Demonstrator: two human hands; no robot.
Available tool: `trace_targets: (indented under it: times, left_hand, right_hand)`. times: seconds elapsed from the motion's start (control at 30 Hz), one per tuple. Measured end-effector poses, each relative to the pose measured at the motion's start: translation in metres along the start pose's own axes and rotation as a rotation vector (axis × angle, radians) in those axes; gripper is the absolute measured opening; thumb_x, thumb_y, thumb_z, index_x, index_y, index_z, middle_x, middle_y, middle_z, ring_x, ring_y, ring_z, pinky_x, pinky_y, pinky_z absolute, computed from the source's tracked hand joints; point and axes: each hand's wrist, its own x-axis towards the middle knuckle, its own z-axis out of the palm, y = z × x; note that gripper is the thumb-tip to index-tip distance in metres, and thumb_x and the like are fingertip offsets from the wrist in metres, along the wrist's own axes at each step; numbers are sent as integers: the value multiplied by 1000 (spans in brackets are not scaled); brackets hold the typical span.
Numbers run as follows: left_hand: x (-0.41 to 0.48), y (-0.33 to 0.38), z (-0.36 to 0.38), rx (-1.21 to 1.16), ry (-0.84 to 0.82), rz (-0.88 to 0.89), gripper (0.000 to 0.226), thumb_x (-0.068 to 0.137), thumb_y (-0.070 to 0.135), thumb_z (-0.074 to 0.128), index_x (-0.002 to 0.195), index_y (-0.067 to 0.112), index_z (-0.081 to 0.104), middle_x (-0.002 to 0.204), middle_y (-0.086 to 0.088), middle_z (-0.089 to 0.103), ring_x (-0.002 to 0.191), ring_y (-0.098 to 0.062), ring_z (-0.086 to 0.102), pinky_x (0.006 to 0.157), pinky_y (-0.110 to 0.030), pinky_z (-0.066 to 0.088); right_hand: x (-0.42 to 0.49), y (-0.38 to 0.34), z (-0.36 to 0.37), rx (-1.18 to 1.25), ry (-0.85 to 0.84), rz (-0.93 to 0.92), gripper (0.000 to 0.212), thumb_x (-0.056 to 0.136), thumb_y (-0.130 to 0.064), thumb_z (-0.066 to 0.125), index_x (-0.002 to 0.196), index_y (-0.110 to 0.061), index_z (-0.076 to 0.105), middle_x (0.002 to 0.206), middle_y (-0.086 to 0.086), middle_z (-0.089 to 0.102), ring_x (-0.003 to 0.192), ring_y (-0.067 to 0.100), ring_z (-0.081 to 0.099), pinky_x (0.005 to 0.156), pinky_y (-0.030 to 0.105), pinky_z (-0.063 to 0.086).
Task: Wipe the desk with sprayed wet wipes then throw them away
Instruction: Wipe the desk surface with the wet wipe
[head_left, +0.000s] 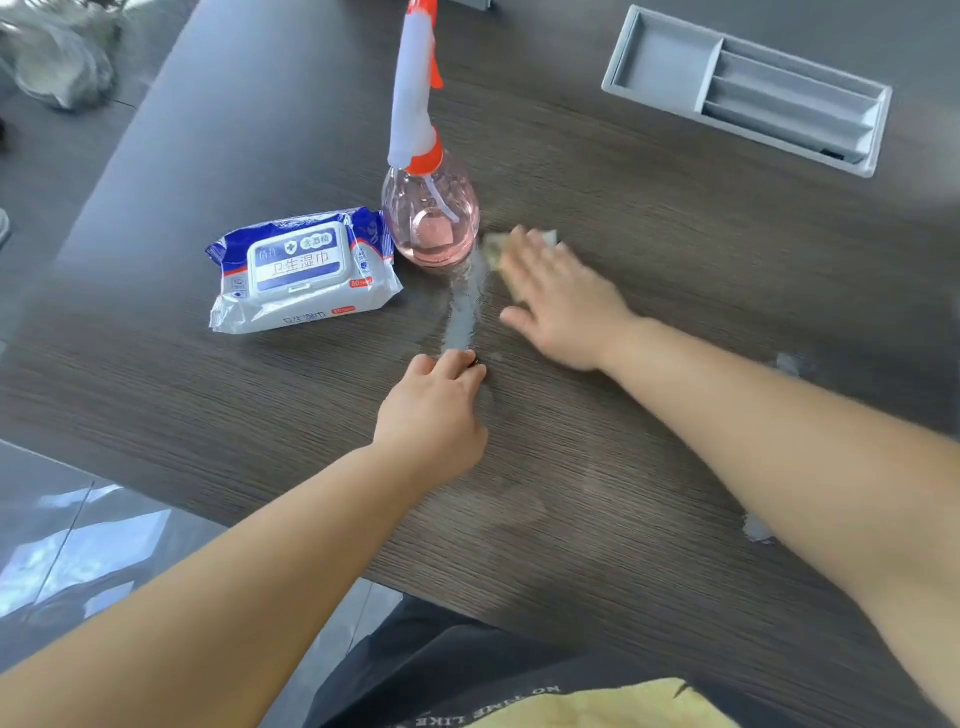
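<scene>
Two bare hands over one dark wood-grain desk (208, 415). Nearest, upside-down print on a dark shirt (467, 670): "NO TIME LIKE", the rest cut off. Past the desk's near edge, which slants from lower right up to the left, bare surface on both sides of the forearms.

Left hand (434, 410) planted near the middle, fingers curled under, tips on the wood. Small dark speck at those tips, impossible to tell whether pinched. Right hand (561, 306) farther out, fingers straight, pressing flat on one wet wipe (493, 247), with only its pale corners showing beyond the fingertips.

Between the hands, one shiny wet streak (464, 312), ending at the foot of one spray bottle (431, 223). Bottle upright, with pink liquid and a white-and-orange trigger head, just beside the wipe on its left.

Left of the bottle, very close, one pack of wipes (304, 270), blue and white, lid closed, reading "卫生湿巾", "含酒精" and "80". Open wood from there to the left edge.

Toward the far right corner, well apart, one grey tray (670, 62) sunk into the desk. Toward the right side, two pale patches (789, 364), nature unclear.
</scene>
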Motion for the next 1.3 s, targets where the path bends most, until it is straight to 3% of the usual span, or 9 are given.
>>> trace_targets:
  times: [0.13, 0.2, 0.4, 0.63, 0.83, 1.03, 1.1, 1.23, 1.3]
  left_hand:
    - [7, 8, -7, 24, -28, -28, 50, 89, 30, 46, 139, 23, 40, 143, 5, 31, 117, -26, 37, 99, -33, 40]
    - [12, 11, -11, -10, -24, -60, 47, 90, 30, 45, 136, 24, 44, 139, 4, 35, 115, -26, 38, 96, -34, 42]
    - [30, 15, -18, -43, 34, -83, 48, 89, 28, 46, 137, 24, 42, 138, -1, 35, 125, -28, 29, 100, -36, 38]
    - [40, 30, -16, -37, 28, -10, 50, 90, 27, 46, 139, 26, 39, 143, 0, 30, 130, -27, 25, 100, -34, 36]
    - [45, 56, -4, -41, 28, 70, 49, 90, 30, 47, 139, 29, 39, 144, 3, 30, 132, -25, 23, 102, -34, 33]
    - [45, 66, 7, 17, 34, 69, 52, 87, 33, 49, 139, 31, 38, 147, 4, 26, 133, -26, 21, 105, -36, 29]
    - [45, 69, 9, 29, 41, 66, 54, 87, 34, 50, 139, 32, 36, 147, 5, 25, 133, -26, 20, 106, -37, 27]
    - [45, 66, 8, 15, 41, 76, 54, 87, 32, 51, 139, 31, 37, 148, 5, 26, 134, -26, 20, 107, -38, 27]
    - [42, 60, 8, -40, 41, 75, 53, 87, 28, 53, 139, 28, 40, 147, 4, 29, 135, -25, 21, 108, -37, 29]
  right_hand:
    - [35, 63, -22, 120, -14, 408, 69, 101, -47, 16, 150, -3, -3, 157, 17, -11, 146, 27, -8, 119, 38, -4]
    - [43, 57, -23, 133, 12, 467, 68, 101, -45, 18, 150, -2, -2, 157, 19, -10, 146, 29, -8, 119, 39, -4]
    - [47, 35, -20, 58, 12, 56, 62, 102, -39, 20, 151, -8, -2, 159, 12, -9, 147, 23, -6, 117, 36, -4]
    - [47, 103, -29, 231, 14, 701, 70, 99, -51, 13, 151, -7, -5, 158, 13, -15, 146, 26, -10, 119, 41, -4]
    - [9, 82, -4, 142, 35, 313, 71, 99, -53, 17, 150, -11, -7, 158, 9, -13, 146, 21, -10, 118, 40, -5]
    - [-48, 146, 6, 310, 41, 954, 68, 99, -50, 11, 151, -8, -2, 158, 11, -13, 146, 23, -9, 119, 43, -4]
    - [-51, 123, 10, 317, 39, 896, 71, 98, -53, 11, 151, -7, -3, 158, 13, -14, 146, 24, -11, 119, 42, -5]
    - [-67, 71, 22, 174, 6, 341, 74, 97, -55, 14, 150, -9, -9, 157, 11, -16, 146, 23, -13, 118, 41, -6]
    - [-85, 84, 26, 99, 6, 283, 70, 98, -53, 13, 151, -13, -7, 158, 9, -14, 146, 22, -10, 117, 42, -5]
